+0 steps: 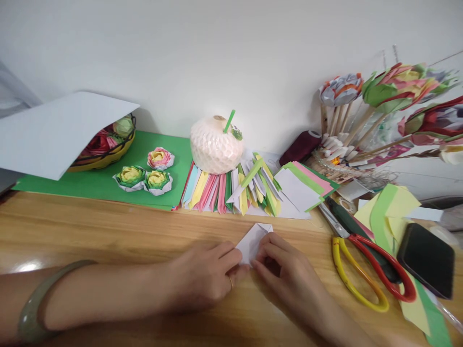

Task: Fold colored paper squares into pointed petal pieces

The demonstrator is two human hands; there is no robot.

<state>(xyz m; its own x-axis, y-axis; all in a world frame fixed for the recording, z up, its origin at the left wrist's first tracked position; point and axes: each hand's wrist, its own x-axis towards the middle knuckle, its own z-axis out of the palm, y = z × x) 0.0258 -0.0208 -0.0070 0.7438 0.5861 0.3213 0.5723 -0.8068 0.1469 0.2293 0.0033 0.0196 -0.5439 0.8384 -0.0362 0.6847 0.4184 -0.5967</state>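
Note:
A small white sheet of paper (pixel 250 244), partly folded with creased corners at its far end, lies on the wooden table between my hands. My left hand (pixel 208 272) pinches its left near edge, fingers closed. On the right side, my right hand (pixel 280 262) has thumb and fingertips closed on the paper's other edge. Just beyond the paper is a row of folded paper strips (pixel 213 193) in pink, yellow, green and white. Three folded paper flowers (pixel 158 179) sit farther left on a green sheet (pixel 97 190).
A white coconut (pixel 216 147) with a green straw stands behind the strips. To the right are scissors (pixel 352 236), a dark phone (pixel 428 260), square papers (pixel 300 188) and a thread spool (pixel 300 147). Paper flowers on sticks (pixel 401 89) rise behind. A white sheet (pixel 61 127) covers a basket (pixel 108 156).

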